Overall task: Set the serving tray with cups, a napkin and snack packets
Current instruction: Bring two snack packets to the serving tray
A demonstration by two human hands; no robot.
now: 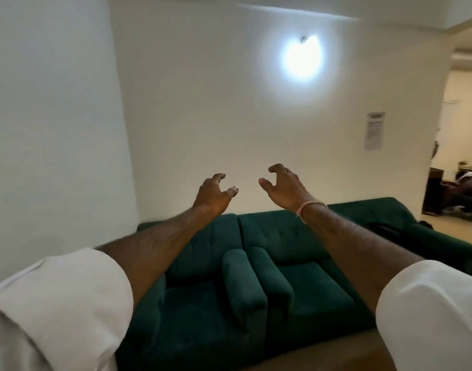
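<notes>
Green sofas (296,266) below, left hand (212,196), right hand (284,187) raised, empty, fingers curled apart

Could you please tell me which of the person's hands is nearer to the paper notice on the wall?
Right. The right hand, empty with fingers curled, is raised just left of and below the paper notice. The left hand is farther left, beyond the right one.

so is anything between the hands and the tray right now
Cannot say: no tray, cups, napkin or packets are in view. Both the left hand and the right hand are raised, empty, fingers curled open, in front of the white wall above the green sofa.
</notes>
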